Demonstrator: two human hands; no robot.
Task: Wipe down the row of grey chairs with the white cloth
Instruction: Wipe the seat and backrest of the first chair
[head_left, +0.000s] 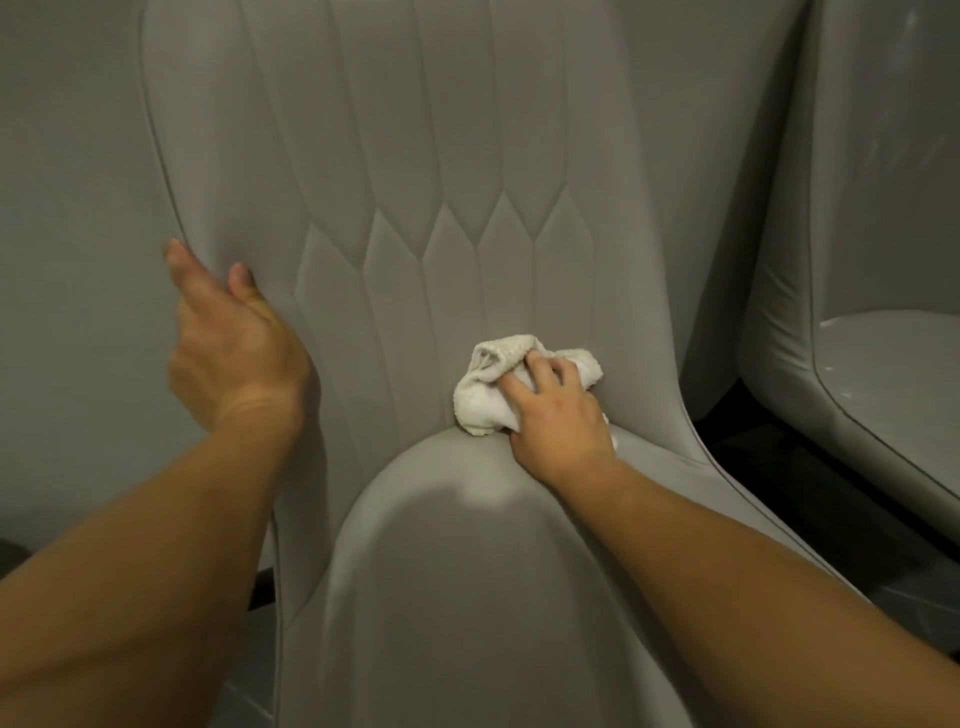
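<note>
right now white cloth (485, 395) bunched under right hand (558, 421) fingers (540, 366).

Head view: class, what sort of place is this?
Probably a salon or waiting lounge: a quilted grey chair, a matching glossy chair beside it, and a white cloth wiping the backrest.
</note>
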